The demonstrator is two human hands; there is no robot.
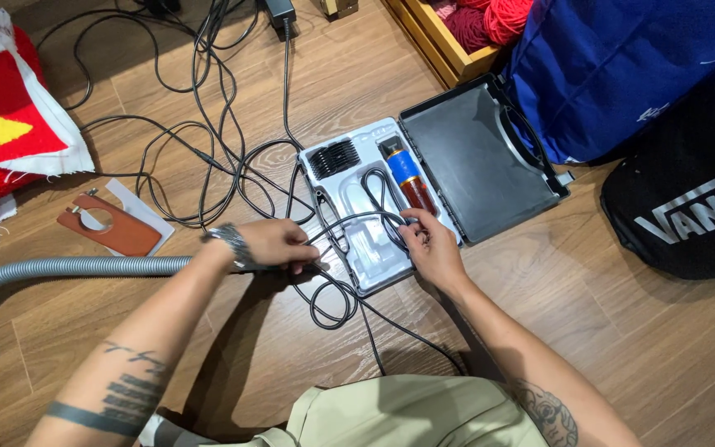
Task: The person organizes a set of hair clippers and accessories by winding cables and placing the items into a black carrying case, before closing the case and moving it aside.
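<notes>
An open hard case [490,157] lies on the wooden floor, its white moulded tray [366,273] holding a blue and copper hair clipper [408,176] and black comb attachments [334,157]. My left hand [271,245], with a metal watch on the wrist, pinches a black cable [337,305] just left of the tray. My right hand [425,240] grips the same cable's loop over the tray's lower right part. The cable trails in loops toward my lap.
Tangled black cables [200,124] spread across the floor at the back. A grey corrugated hose [59,269] runs at left, near a brown leather piece [109,228] and a red and yellow cloth [2,116]. A blue bag [622,66], black bag [688,215] and wooden crate [448,45] stand at right.
</notes>
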